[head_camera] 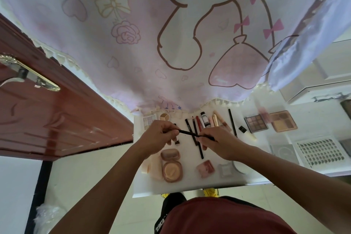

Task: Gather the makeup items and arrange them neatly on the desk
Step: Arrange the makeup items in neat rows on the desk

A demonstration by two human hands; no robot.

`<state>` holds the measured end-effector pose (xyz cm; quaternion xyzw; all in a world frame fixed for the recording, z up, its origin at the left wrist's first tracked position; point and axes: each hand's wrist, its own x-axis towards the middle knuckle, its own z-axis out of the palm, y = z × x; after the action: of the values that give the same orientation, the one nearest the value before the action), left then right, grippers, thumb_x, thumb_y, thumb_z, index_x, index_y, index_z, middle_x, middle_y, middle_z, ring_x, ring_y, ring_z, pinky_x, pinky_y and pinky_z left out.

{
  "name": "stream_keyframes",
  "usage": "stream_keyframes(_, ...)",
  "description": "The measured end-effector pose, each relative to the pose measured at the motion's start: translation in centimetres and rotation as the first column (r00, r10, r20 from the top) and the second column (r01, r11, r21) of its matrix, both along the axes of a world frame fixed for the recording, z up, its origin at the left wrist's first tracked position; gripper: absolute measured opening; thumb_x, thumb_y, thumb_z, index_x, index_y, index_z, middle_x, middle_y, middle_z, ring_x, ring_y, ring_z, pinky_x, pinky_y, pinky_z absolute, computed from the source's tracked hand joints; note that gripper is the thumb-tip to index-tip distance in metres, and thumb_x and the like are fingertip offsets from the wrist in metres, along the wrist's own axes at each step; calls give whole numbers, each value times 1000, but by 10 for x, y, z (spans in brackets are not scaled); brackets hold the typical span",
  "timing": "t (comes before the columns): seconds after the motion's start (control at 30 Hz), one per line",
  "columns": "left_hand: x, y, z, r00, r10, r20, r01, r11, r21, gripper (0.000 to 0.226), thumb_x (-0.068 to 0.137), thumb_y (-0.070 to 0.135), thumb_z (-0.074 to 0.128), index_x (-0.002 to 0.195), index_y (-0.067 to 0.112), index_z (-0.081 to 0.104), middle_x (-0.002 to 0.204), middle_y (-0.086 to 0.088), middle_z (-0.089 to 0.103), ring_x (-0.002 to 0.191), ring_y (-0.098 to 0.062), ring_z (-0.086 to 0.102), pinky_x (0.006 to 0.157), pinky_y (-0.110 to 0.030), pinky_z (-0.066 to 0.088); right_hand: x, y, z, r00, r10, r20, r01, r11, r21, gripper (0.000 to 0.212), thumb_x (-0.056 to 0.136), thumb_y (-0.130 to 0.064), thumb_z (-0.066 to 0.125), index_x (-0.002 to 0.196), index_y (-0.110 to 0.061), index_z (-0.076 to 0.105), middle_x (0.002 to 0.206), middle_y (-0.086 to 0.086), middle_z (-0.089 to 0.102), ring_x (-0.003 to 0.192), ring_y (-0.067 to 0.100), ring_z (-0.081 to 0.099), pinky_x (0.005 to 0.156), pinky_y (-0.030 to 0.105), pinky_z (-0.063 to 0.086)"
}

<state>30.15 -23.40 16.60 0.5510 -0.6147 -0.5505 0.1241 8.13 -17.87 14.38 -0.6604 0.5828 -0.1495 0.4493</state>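
While the left hand point(157, 136) pinches one end of a slim black eyeliner pencil point(188, 133) and the right hand point(216, 143) curls its fingers round the other end, the pencil hangs just above the glossy white desk point(190, 184), between the two hands. Near the front edge lies an open round compact point(172, 171): its lower half holds a peach pad or pressed powder, and its rose-gold lid point(170, 155) is folded back behind it. Just left of it sit pale beige wedges, probably sponges point(150, 167). To the right lie a square pink blush pan point(206, 168) and a clear square case point(226, 170) whose contents I cannot make out. Along the back, a small pale palette point(149, 119) shows a grid of light pans, and a round pot point(164, 117) is split into three tan wedges. Beside these runs a row of thin pencils and tubes point(197, 125), among them a white bottle with a black cap point(204, 119). Farther right an open eyeshadow palette point(255, 124) holds nine brown squares, next to a pink-framed palette point(283, 120) with larger pans. A white perforated plastic basket point(321, 151) stands at the right end
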Motion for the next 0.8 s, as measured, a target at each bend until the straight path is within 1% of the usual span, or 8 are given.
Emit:
stream_keyframes(0.07, 1, -1, -2, 997, 58, -51, -56, 998, 38, 12, 93, 5, 59, 99, 5, 70, 72, -7, 68, 59, -13, 56, 49, -19, 41, -1, 1, -1, 999, -30, 35, 30, 1000, 4, 22, 99, -29, 54, 79, -27, 63, 59, -16, 59, 49, 1, 47, 60, 22, 41)
stream_keyframes(0.13, 1, -1, -3, 993, 86, -84, -80, 994, 72, 12, 94, 7, 59, 97, 4, 70, 73, -7, 69, 61, -14, 57, 49, -21, 41, -2, 2, -4, 997, -41, 67, 40, 999, 16, 15, 98, -30, 54, 91, -27, 66, 68, -10, 65, 53, 1, 49, 62, 22, 41)
stream_keyframes(0.2, 2, -1, -5, 990, 101, -95, -92, 991, 94, 13, 95, 8, 58, 96, 3, 69, 74, -6, 69, 63, -14, 58, 50, -21, 42, -1, 2, -7, 993, -54, 103, 52, 998, 27, 14, 98, -30, 55, 102, -26, 68, 73, -3, 68, 51, 1, 48, 56, 18, 41)
stream_keyframes(0.3, 2, -3, -7, 987, 133, -92, -123, 987, 101, 12, 95, 9, 58, 97, 3, 69, 74, -6, 69, 63, -14, 58, 50, -22, 42, 0, 3, -11, 987, -93, 130, 88, 995, 48, 16, 98, -28, 55, 98, -20, 69, 73, 1, 66, 50, 4, 45, 51, 19, 38)
stream_keyframes(0.37, 2, -5, -9, 983, 162, -83, -154, 984, 95, 11, 95, 9, 59, 96, 4, 69, 76, -7, 69, 62, -14, 58, 49, -21, 42, 1, 4, -13, 986, -104, 132, 97, 994, 57, 19, 99, -26, 54, 92, -17, 70, 69, 1, 62, 52, 7, 45, 52, 23, 38)
stream_keyframes(0.57, 0, -13, -17, 975, 218, -45, -213, 973, 92, 10, 93, 11, 62, 91, 4, 68, 75, -9, 68, 59, -14, 58, 48, -21, 42, 7, 7, -16, 994, -86, 67, 86, 996, 1, 12, 95, -28, 60, 96, -22, 71, 83, -4, 63, 75, 11, 58, 71, 29, 48)
stream_keyframes(0.7, -1, -21, -25, 963, 260, -66, -249, 958, 143, 10, 92, 12, 63, 86, 5, 66, 75, -10, 68, 63, -18, 61, 53, -27, 47, 8, 7, -31, 992, -124, 20, 124, 992, 30, 15, 92, -33, 63, 101, -25, 73, 82, -5, 67, 76, 10, 61, 72, 32, 51)
stream_keyframes(0.8, 2, -29, -29, 937, 342, -73, -324, 928, 181, 12, 92, 12, 61, 88, 1, 65, 75, -12, 68, 64, -20, 63, 55, -29, 50, 5, 7, -44, 985, -170, -16, 171, 983, 64, 17, 90, -35, 65, 103, -27, 73, 78, -10, 65, 74, 6, 59, 69, 27, 49)
